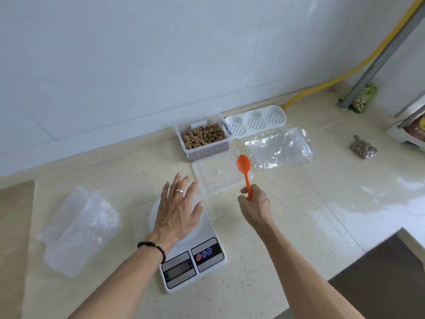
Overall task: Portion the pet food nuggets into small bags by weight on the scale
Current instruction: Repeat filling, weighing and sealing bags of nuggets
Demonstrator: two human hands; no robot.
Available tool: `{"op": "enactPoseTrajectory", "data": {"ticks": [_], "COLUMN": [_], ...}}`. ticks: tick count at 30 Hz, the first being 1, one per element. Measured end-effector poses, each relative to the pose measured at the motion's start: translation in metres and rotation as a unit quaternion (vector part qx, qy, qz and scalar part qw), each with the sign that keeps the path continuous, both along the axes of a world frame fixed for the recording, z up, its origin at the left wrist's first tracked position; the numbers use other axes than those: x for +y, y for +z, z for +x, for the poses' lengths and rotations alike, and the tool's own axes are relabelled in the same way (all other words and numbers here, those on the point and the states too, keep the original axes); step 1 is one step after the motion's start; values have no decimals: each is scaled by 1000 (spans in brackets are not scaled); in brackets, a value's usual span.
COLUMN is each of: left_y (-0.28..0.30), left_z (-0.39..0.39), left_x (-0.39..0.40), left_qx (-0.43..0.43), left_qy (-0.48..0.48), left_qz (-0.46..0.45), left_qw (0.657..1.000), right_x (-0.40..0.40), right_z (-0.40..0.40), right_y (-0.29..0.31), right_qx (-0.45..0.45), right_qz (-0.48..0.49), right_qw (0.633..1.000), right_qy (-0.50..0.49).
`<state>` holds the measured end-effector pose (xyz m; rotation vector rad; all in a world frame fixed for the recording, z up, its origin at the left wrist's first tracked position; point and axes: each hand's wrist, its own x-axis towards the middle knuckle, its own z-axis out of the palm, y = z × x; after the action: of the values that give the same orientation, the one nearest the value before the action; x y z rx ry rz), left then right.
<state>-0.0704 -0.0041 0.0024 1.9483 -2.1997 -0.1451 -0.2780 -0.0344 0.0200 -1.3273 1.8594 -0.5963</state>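
Her right hand grips the orange spoon, its handle pointing away toward the nuggets beyond her fingertips; left hand lies flat, fingers spread, on the scale.

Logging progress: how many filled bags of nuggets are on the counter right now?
1. The filled bag lies at far right on the counter, beyond the stack of empty bags. Others may sit outside the frame.

A single wide-angle head camera looks forward and steeply down from close above a pale countertop, facing the tiled wall at twelve o'clock; both forearms enter from six o'clock, the scale near centre frame.
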Motion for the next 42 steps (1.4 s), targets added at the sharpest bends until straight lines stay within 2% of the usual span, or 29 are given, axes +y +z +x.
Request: {"op": "enactPoseTrajectory", "data": {"ticks": [3,8,12,14,17,19,23,25,28,32,36,39,42], "left_y": [1,4,16,28,53,68,94,104,118,121,124,125,123], "left_z": [21,40,40,38,40,42,42,43,50,61,66,66,59], "left_x": [-6,-15,-27,-36,-48,-54,-62,-65,-70,-72,-77,-86,-87], "left_qx": [15,52,92,160,357,403,435,428,386,327,291,209,159], "left_qy": [25,51,55,75,113,100,87,82,78,81,81,90,72], "left_qz": [-6,49,93,87,109,109,82,91,151,210,151,97,121], "left_qw": [1000,996,990,980,921,903,892,895,907,918,941,969,977], "right_x": [-11,-15,-25,-35,-51,-61,-76,-85,-100,-116,-123,-124,-124], "right_z": [30,56,59,59,56,53,49,47,43,33,37,46,53], "right_y": [-6,-9,14,30,58,74,103,117,129,137,139,131,122], "right_qx": [16,-105,-153,-176,-169,-146,-145,-116,-89,-113,-118,-153,-202], "right_qz": [16,105,95,75,52,61,99,71,32,27,1,-4,40], "right_qw": [999,987,978,973,967,961,930,927,926,933,948,960,961], "right_qy": [24,57,106,128,184,229,322,350,364,342,297,237,185]}}
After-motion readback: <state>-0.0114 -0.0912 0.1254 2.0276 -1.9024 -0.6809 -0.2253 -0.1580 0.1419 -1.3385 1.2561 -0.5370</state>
